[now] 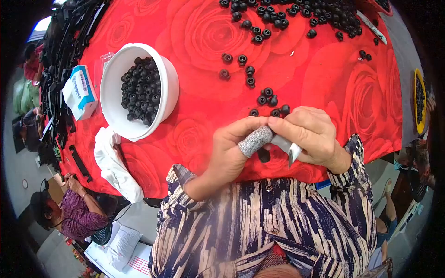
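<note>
My two hands meet over the near edge of the red table, closed close together. My left hand [229, 146] has a grey speckled sleeve [256, 141] on one digit. A small black round part [263, 155] shows just below that sleeve, at my left fingers; how it is gripped is partly hidden. My right hand [311, 135] is wrapped round a small knife [294, 153], its pale blade pointing down toward me. Several black round parts with holes [268, 96] lie just beyond my fingers.
A white bowl [172, 92] of black parts stands left, near a blue-and-white box [79, 92] and white cloth [116, 167]. Loose parts [324, 18] heap at the far side. Long black strips [55, 92] pile along the left edge. Another person [76, 211] sits at left.
</note>
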{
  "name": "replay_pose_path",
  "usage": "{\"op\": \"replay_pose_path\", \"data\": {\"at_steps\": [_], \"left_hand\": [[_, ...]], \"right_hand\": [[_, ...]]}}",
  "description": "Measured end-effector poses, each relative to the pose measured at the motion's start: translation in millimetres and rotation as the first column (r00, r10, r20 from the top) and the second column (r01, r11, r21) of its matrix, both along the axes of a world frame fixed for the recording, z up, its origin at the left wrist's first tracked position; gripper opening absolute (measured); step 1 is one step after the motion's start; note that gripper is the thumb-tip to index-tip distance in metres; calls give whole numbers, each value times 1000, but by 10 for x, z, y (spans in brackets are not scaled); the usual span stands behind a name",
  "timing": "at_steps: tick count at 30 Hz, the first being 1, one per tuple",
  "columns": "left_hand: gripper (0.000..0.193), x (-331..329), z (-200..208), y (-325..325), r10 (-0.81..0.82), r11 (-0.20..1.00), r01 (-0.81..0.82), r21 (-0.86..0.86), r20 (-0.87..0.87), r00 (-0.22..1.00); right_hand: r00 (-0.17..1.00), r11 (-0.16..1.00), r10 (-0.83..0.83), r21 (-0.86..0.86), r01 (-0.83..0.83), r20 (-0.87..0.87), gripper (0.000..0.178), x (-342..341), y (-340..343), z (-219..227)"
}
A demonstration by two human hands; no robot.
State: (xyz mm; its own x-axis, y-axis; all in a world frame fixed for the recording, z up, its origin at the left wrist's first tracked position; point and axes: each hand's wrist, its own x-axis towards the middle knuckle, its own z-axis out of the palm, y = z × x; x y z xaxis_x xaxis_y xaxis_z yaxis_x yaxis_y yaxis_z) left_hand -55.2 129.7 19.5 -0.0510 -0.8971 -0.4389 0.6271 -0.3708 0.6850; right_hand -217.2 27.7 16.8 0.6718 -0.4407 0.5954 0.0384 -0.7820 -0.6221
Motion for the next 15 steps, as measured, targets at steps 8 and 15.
{"op": "replay_pose_path", "data": {"at_steps": [8,15], "left_hand": [[23,-10,73,2,-40,996,42,-79,27,999],[22,12,59,-21,10,985,18,-174,161,987]], "right_hand": [[1000,991,27,-133,-26,2,41,-9,-27,57],[1000,980,20,198,-16,-14,28,0,-43,140]]}}
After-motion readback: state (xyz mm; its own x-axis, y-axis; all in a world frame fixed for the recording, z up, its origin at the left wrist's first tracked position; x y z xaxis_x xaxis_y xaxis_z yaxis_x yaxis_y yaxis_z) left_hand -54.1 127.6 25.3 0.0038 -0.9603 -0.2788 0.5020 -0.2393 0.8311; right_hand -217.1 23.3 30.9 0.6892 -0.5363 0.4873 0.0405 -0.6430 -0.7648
